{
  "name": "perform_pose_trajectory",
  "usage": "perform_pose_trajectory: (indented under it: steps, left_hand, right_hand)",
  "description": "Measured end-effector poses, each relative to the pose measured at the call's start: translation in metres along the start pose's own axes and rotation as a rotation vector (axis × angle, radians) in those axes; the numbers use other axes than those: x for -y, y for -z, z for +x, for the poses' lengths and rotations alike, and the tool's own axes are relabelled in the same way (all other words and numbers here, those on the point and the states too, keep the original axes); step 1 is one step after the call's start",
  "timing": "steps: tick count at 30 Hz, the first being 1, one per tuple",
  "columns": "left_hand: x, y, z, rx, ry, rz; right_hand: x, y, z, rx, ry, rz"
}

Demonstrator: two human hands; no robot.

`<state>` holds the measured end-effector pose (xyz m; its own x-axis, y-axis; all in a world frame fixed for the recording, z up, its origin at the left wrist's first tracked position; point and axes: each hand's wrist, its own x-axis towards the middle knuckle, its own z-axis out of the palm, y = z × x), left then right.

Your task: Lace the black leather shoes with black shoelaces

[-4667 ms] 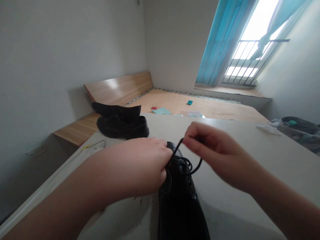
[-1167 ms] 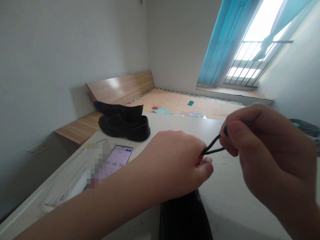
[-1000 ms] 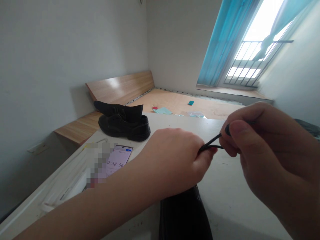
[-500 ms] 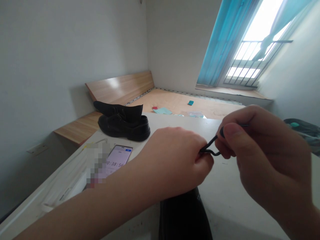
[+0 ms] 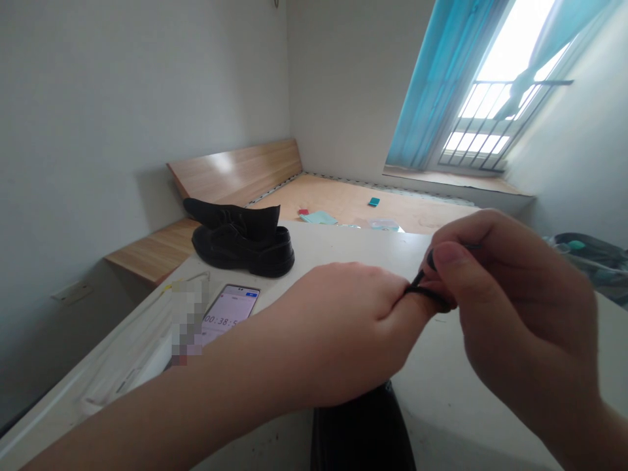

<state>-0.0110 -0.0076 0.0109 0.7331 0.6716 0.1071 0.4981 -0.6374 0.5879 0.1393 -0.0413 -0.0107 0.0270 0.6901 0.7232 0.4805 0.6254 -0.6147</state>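
A black shoelace [image 5: 428, 294] pinched from both sides

Seen from the head camera, the left hand [image 5: 343, 333] is closed, its fingers curled in, and it pinches the lace at its thumb end. The right hand [image 5: 515, 307] pinches the same lace between thumb and curled fingers, and a dark lace tip [image 5: 432, 260] shows just above its thumb. The hands are just beside each other, with only a short stretch of lace visible between them.

Below them, a black leather shoe [image 5: 363, 435] lies on a white table [image 5: 471, 418]. Only its lower part shows, as the left forearm hides the rest, so it cannot be seen whether this lace runs into it. A second black shoe [image 5: 243, 248] stands upright farther along the table, well apart from the hands. A smartphone [image 5: 228, 316] lies near the left forearm, its timer reading 00:38:5 with the last digit hidden; a pixelated patch covers the area at its left.

Beyond the table are a wooden bed board [image 5: 235, 173] and a plywood bed base [image 5: 373, 210], which holds a teal card [image 5: 374, 202] and a pale blue sheet [image 5: 318, 218]. A barred window [image 5: 475, 124] with a blue curtain [image 5: 432, 85] is at upper right, above a dark bin [image 5: 583, 252].
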Motion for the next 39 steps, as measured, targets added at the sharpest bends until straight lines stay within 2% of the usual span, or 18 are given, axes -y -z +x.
perform_pose_trajectory:
  steps: [5, 8, 10, 14, 17, 21, 27, 34, 39]
  left_hand:
    - [0.007, 0.002, 0.006, -0.049, 0.118, -0.197]
    - [0.013, 0.006, 0.011, -0.053, 0.167, -0.295]
    - [0.017, 0.009, 0.013, -0.050, 0.121, -0.302]
    - [0.021, 0.012, 0.014, -0.002, 0.069, -0.309]
    - [0.023, 0.012, 0.014, -0.040, 0.138, -0.348]
    - [0.026, 0.010, 0.016, -0.083, 0.216, -0.472]
    - [0.025, 0.012, 0.015, -0.130, 0.199, -0.453]
    - [0.020, 0.012, 0.011, -0.072, 0.022, -0.339]
    - [0.014, 0.014, 0.008, -0.052, -0.026, -0.253]
  right_hand:
    - [-0.003, 0.009, 0.002, -0.044, -0.001, 0.009]
    - [-0.006, 0.016, 0.005, -0.009, -0.070, 0.034]
    - [-0.007, 0.018, 0.006, 0.102, -0.207, 0.137]
    - [-0.011, 0.015, 0.009, 0.425, -0.594, 0.484]
    - [-0.013, 0.009, 0.009, 0.452, -0.746, 0.647]
    - [-0.014, 0.010, 0.010, 0.441, -0.782, 0.647]
    - [-0.011, 0.016, 0.011, 0.480, -0.811, 0.624]
    - [-0.018, 0.018, 0.013, 0.813, -0.806, 0.487]
    - [-0.022, 0.020, 0.014, 0.932, -0.807, 0.311]
